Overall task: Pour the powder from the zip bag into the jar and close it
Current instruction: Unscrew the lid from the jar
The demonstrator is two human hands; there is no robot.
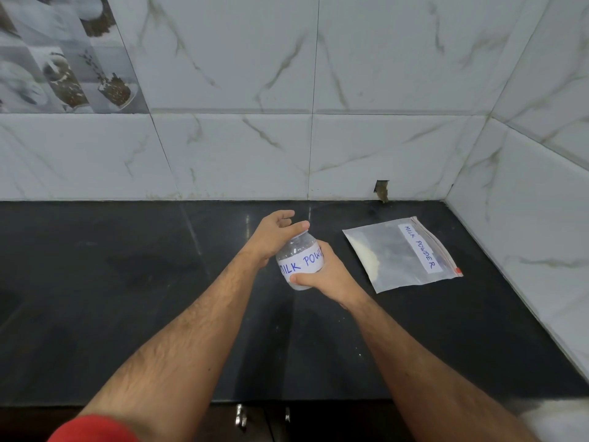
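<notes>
Even soft light, wide-angle edge distortion

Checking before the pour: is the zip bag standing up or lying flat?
Lying flat: the zip bag rests on the counter, label up, powder at its left edge.

So the clear plastic jar with the handwritten paper label (pixel 301 263) sits mid-counter on the dark polished stone countertop (pixel 127 298), between both hands. The clear labelled zip bag (pixel 403 255) lies flat just right of it, near the far right wall corner.
</notes>
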